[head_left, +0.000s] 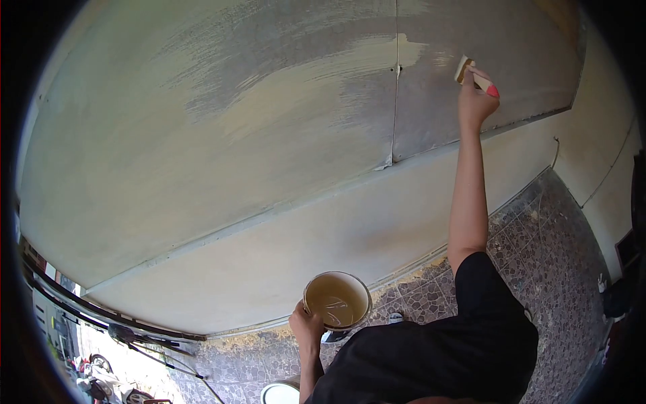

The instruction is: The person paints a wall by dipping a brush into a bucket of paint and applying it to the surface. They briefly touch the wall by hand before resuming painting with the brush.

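My right hand (478,106) is raised at the wall panel, fingers wrapped around a paintbrush (482,81) with a pale handle tipped in pink-red. Its bristles are at the grey, unpainted-looking surface right of a vertical seam. Streaks of cream paint (323,64) spread over the grey panel (444,34) left of that seam, with a short smear beside the brush. Low in front of my body, my left hand (307,328) grips a paint bucket (369,296) by its left rim. Cream-coloured paint shows inside the bucket.
A ledge (269,215) runs along the panel's lower edge above a cream wall. Patterned floor tiles (431,293) carry yellowish spatter near the wall. Another container (279,392) stands on the floor at the bottom. A motorbike (101,367) is at lower left, beyond cables.
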{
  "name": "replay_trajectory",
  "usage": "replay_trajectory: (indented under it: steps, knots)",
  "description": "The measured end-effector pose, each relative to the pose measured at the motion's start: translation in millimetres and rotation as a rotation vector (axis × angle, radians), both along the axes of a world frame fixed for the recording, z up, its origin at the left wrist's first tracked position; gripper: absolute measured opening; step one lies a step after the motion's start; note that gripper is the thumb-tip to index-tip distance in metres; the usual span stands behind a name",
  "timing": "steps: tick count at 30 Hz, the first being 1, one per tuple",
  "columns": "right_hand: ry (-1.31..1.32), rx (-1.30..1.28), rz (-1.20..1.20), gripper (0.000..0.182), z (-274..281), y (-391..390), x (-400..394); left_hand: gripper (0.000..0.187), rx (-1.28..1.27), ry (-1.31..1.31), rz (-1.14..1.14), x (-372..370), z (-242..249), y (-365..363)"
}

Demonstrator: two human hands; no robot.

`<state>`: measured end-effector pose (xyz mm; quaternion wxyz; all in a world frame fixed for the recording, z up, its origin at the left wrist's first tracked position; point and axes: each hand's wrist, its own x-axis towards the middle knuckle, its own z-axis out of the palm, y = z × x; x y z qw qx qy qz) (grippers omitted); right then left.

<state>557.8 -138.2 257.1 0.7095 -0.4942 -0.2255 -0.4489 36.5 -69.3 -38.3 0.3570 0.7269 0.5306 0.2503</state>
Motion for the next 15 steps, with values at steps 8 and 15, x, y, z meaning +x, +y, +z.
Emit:
replay_trajectory:
  steps: [8,15]
  knots:
    - [-0.655,-0.321,0.250,0.025,-21,185,-285,0.027,-0.068,-0.064,-0.044,5,-6,9]
    - [-0.186,-0.221,0.903,0.004,7,106,-162,0.027,-0.122,-0.048,-0.094,16,35,-2]
